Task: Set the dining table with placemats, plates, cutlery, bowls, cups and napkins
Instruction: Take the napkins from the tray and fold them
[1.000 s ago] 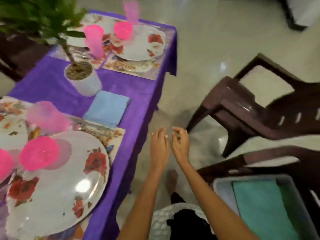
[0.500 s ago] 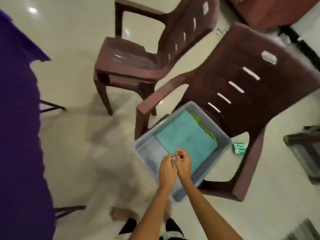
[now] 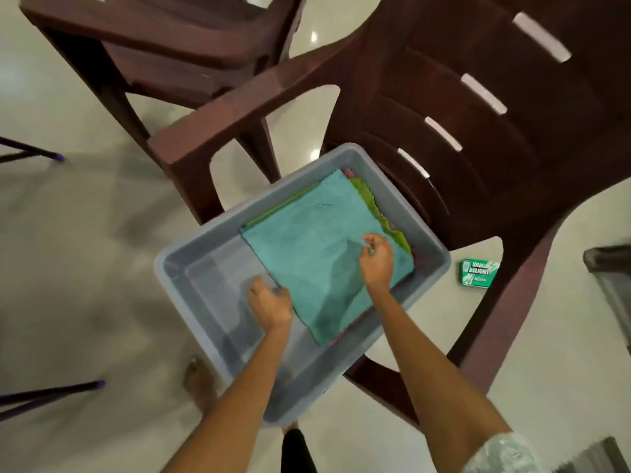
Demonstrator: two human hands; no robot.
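teal napkin (image 3: 317, 240) fills right of grey bin (image 3: 191, 268); left hand (image 3: 271, 303) at its edge

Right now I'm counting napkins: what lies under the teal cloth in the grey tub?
Under the teal cloth in the grey tub, a green cloth's edge and a pinkish edge show. How many more lie beneath is covered.

Dim indoor light, floor (image 3: 85, 254) glare, edges blurred, warped.

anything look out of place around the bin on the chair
A small green box lies on the floor under the brown chair, apart from the grey bin. The folded cloths inside sit neatly.
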